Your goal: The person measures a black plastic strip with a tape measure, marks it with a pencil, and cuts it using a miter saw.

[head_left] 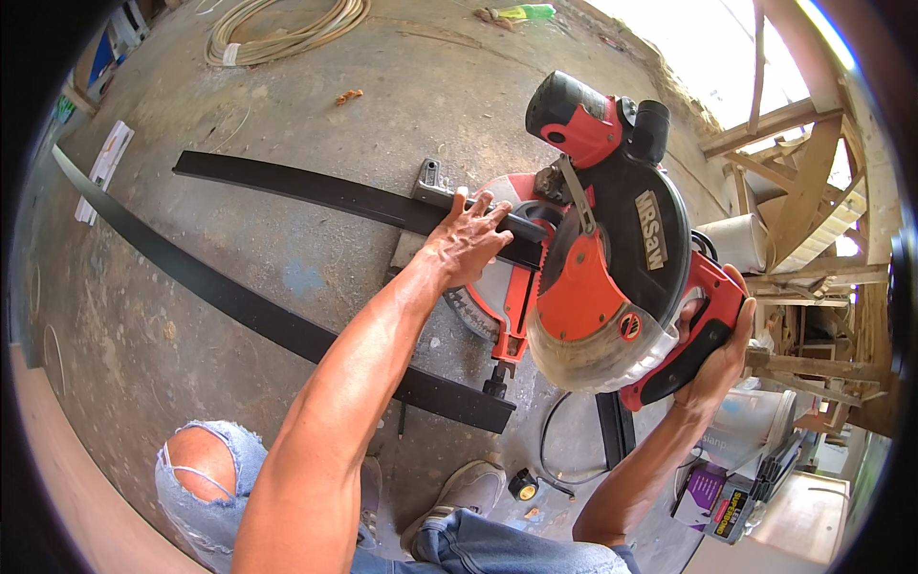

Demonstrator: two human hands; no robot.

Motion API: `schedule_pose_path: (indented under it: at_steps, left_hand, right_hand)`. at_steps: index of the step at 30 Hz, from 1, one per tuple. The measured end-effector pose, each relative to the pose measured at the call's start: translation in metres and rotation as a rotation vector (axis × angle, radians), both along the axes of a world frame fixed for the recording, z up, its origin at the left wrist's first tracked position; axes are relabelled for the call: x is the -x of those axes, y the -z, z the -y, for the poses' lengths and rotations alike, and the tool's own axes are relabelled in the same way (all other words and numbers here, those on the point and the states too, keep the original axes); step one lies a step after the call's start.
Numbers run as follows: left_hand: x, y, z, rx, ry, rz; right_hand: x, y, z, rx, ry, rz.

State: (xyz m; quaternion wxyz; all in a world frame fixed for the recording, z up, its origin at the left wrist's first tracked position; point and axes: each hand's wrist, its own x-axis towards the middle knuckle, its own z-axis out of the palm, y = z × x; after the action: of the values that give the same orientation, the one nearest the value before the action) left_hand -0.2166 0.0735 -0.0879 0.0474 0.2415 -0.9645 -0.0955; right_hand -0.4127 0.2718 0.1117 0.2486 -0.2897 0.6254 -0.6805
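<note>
Bright daylight; strongest at upper right, opening [693,38] blown to white. Floor [287,110] evenly lit, soft shadows. Saw [626,253] sharp. Fisheye bends straight edges; rim vignetted black.

The mitre saw [660,220] is finished in black and orange-red, its handle [715,320] red with black inlay and its lower guard [602,359] a cloudy, greyish clear. Both the far strip [306,184] and the near strip [229,301] are plain black; the floor [382,105] is mottled grey with a pale blue patch at left. Also recorded: a beige hose coil [277,55] at far left, a black-and-yellow tape measure [524,485], faded blue jeans [497,545], and a purple-and-black box [715,502] at near right.
</note>
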Motion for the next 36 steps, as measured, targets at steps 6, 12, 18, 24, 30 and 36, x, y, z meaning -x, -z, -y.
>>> schedule_pose_path:
  at_steps: [6, 12, 18, 24, 30, 36]
  left_hand:
    - [0.0007, 0.0006, 0.0004, -0.006, 0.007, -0.019]
    - [0.0008, -0.0001, 0.0000, -0.003, 0.011, -0.015]
    - [-0.0006, -0.0020, 0.0007, -0.005, 0.016, -0.028]
    - [0.0010, 0.0002, -0.0001, 0.005, 0.011, -0.014]
    - [0.0022, -0.0002, -0.0015, 0.002, -0.013, -0.003]
    - [0.0029, 0.0004, -0.0020, 0.025, -0.025, -0.003]
  right_hand:
    - [-0.0018, -0.0017, 0.0007, 0.001, 0.030, -0.010]
    - [-0.0013, -0.0016, 0.0003, -0.005, 0.026, -0.007]
    - [0.0004, -0.0012, -0.0004, 0.008, 0.019, -0.014]
    - [-0.0007, -0.0007, 0.0000, -0.002, 0.034, -0.008]
    - [-0.0042, 0.0018, -0.0024, 0.012, 0.028, -0.023]
    - [-0.0017, 0.0031, -0.0031, 0.025, 0.010, -0.018]
